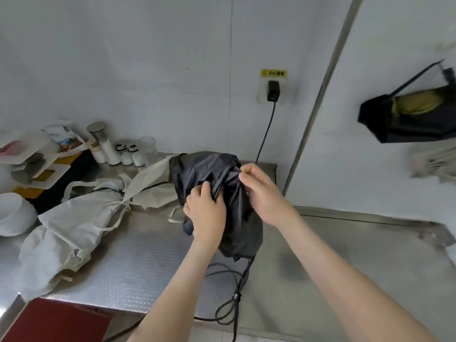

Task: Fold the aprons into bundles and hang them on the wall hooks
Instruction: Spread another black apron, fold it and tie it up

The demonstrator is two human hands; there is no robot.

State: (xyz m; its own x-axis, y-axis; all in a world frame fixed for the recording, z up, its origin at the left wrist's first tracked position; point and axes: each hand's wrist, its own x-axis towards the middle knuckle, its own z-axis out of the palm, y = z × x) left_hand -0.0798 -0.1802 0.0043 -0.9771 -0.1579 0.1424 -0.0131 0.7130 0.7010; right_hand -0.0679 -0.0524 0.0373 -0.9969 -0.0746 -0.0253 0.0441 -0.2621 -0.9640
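Observation:
A dark grey apron (197,169) is bunched into a loose bundle above the steel counter (138,262). My left hand (206,211) grips its folds from the front, fingers curled into the cloth. At the bundle's upper right, my right hand (259,188) pinches the fabric. The apron's dark strings (229,304) hang down over the counter's front edge. A cream apron (71,225) lies crumpled on the counter to the left, its straps tangled. On the right wall hangs a dark bundled apron (404,119), with a cream bundle (434,161) blurred below it.
Jars and a glass (123,149) stand at the counter's back, beside stacked white trays (32,159) and a white bowl (12,213) at far left. A black plug (273,91) sits in a wall socket, its cable running down behind the apron. A red surface (56,322) lies below left.

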